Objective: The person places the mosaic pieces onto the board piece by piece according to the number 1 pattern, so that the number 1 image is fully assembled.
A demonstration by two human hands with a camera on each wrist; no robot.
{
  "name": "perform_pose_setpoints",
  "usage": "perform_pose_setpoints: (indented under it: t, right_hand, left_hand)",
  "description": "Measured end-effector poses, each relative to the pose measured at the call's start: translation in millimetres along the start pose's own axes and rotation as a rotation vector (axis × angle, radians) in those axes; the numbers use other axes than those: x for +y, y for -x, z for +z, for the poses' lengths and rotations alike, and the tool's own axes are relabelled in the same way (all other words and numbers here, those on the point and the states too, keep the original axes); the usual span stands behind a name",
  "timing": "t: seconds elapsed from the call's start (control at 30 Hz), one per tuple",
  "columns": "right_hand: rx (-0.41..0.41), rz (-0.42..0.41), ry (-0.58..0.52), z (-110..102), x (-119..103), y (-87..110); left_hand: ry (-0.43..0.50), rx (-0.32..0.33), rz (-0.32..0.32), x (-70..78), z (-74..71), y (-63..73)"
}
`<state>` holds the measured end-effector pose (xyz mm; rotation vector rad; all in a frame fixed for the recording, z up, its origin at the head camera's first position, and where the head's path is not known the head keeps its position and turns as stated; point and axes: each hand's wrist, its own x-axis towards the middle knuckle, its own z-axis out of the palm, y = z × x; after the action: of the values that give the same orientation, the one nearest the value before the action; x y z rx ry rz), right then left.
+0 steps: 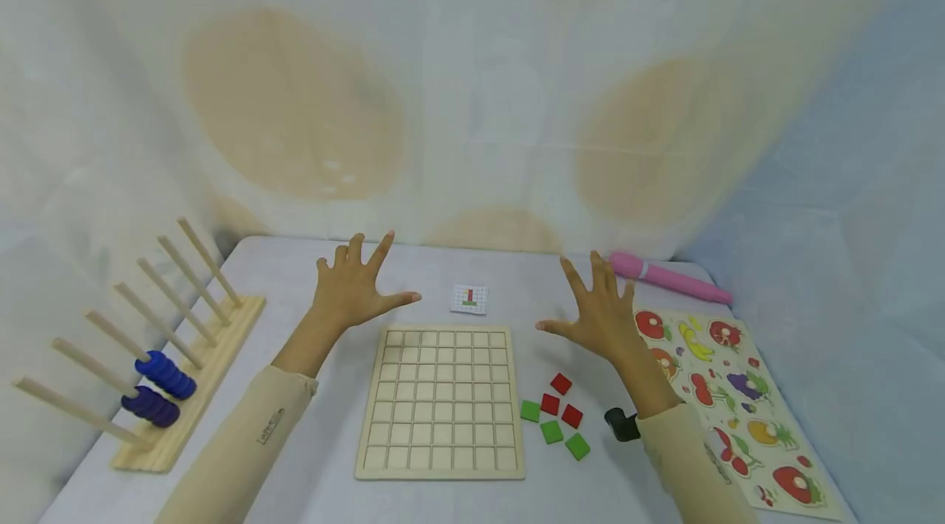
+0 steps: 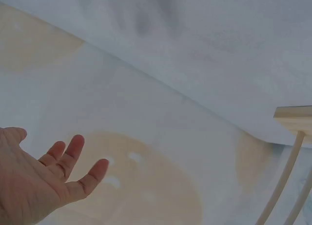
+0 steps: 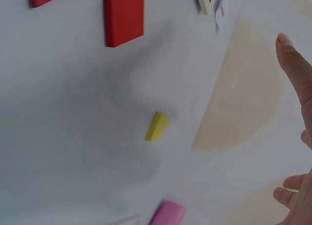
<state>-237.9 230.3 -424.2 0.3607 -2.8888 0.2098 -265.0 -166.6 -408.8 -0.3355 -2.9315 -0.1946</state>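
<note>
- Both hands are empty, fingers spread and raised over the table (image 1: 428,503): left hand (image 1: 347,292) left of centre in the head view, right hand (image 1: 601,319) right of centre.
- Far left of the frame: a rack (image 1: 238,331) with seven upright pegs, purple rings (image 1: 151,407) on one and blue rings (image 1: 166,374) on the next. The left hand is to the right of it, well apart.
- Lower centre: the grid board (image 1: 443,405), flat, its cells bare. Left hand is past its upper left corner, right hand past its upper right.
- Centre, just above the board: a card (image 1: 468,299) with a small red and green figure, between the two hands.
- Right of the board, below the right hand: three red tiles (image 1: 550,403) and three green tiles (image 1: 551,431), loosely grouped.
- In the right wrist view, mid-frame: a yellow piece (image 3: 157,127) on the table.
- Beside the right sleeve (image 1: 682,450): a black object (image 1: 622,424), partly covered.
- Right side: a pink stick (image 1: 682,282) above a fruit board (image 1: 764,462).
</note>
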Motion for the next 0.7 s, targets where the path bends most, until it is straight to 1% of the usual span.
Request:
perform_pose_setpoints:
  t: [0.13, 0.23, 0.4, 0.57, 0.7]
  right_hand:
    - [-0.005, 0.005, -0.002, 5.6, 5.6, 8.7]
    - [-0.002, 0.013, 0.010, 10.4, 10.1, 14.2]
    - [-0.005, 0.026, -0.003, 17.7, 13.8, 23.3]
    - [-0.028, 0.038, -0.017, 26.1, 14.6, 32.0]
    - [-0.030, 0.040, -0.021, 32.5, 16.3, 36.2]
  left_hand:
    - [-0.013, 0.033, 0.009, -3.9, 5.1, 5.6]
    - [-0.015, 0.037, 0.015, -6.0, 7.8, 9.2]
    - [0.002, 0.015, 0.017, -9.6, 13.3, 16.9]
    - [0.039, -0.017, 0.003, -14.3, 21.8, 26.2]
    - [0.048, -0.038, -0.006, -18.4, 28.5, 33.8]
